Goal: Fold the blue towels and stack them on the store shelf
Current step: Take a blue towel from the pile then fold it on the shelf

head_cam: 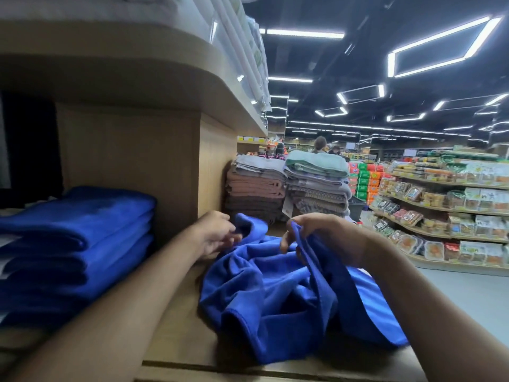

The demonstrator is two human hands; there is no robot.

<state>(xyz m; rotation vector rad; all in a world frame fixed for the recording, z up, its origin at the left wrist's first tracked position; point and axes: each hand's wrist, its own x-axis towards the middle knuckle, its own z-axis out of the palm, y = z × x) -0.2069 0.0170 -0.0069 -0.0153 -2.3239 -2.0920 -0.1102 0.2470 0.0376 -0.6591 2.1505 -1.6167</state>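
left hand (217, 234) grip pinches 1 loose blue towel (275, 293) | right hand (327, 238) likewise | 1 folded stack (74, 235)

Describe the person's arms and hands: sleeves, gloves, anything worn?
Both arms are bare to the frame edge: no sleeve shows on the left forearm or the right forearm. The left hand and right hand are ungloved. No watch, band or ring is visible on either.

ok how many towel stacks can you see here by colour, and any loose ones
folded blue stack: 1
brown and pink stack: 1
grey and green stack: 1
loose blue towel: 1
total: 4
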